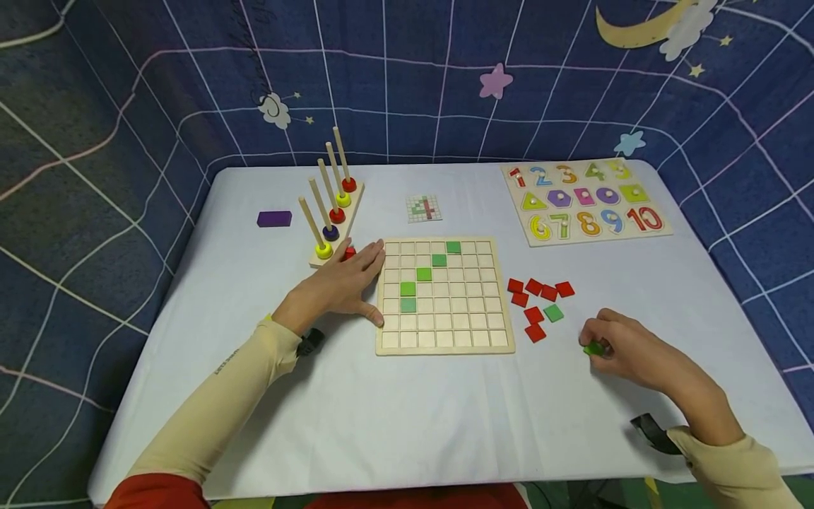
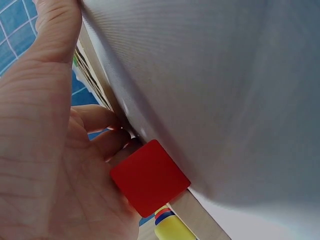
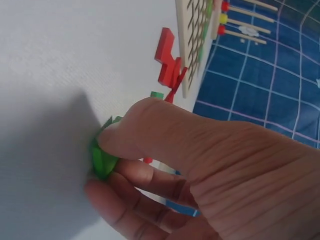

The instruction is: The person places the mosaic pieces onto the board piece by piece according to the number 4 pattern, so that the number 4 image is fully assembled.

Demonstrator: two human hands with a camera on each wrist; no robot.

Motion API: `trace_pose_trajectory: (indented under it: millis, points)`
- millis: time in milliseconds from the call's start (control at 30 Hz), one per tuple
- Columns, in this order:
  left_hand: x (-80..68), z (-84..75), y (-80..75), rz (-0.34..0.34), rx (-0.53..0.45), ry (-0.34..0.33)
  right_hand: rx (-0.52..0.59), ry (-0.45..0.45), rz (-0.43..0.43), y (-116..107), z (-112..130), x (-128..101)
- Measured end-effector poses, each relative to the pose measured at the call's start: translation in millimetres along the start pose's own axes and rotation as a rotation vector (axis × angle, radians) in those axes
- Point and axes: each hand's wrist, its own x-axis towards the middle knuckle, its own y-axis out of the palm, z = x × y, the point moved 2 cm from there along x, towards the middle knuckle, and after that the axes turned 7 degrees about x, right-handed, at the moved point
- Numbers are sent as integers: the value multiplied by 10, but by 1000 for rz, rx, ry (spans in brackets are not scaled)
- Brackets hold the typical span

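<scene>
My right hand (image 1: 632,353) pinches a green square tile (image 1: 594,348) between thumb and fingers, low over the white cloth at the right. In the right wrist view the green tile (image 3: 103,157) shows partly behind the thumb. The left hand (image 1: 340,283) rests along the left edge of a wooden grid board (image 1: 445,341), its fingers extended and thumb spread towards the lower left side. Several green tiles (image 1: 423,274) sit in the board's cells in a stepped diagonal. A red square block (image 2: 150,178) is close beside the left palm, partly covered by that hand in the head view.
Several loose red tiles (image 1: 533,315) and one green tile (image 1: 553,312) lie right of the board. A wooden peg stand (image 1: 356,205) with colored rings, a purple block (image 1: 274,219), a small pattern card (image 1: 423,208) and a number puzzle board (image 1: 598,237) are farther back.
</scene>
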Motion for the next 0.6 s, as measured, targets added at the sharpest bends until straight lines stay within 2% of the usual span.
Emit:
trace_pose_trajectory:
  millis: [133, 333, 600]
  points:
    - [2, 4, -2, 4, 8, -1, -15, -37, 3, -56, 55, 40]
    - [-5, 6, -29, 2, 11, -3, -7, -64, 21, -115, 245, 245]
    - [2, -6, -23, 2, -10, 5, -23, -201, 26, -101, 564, 558]
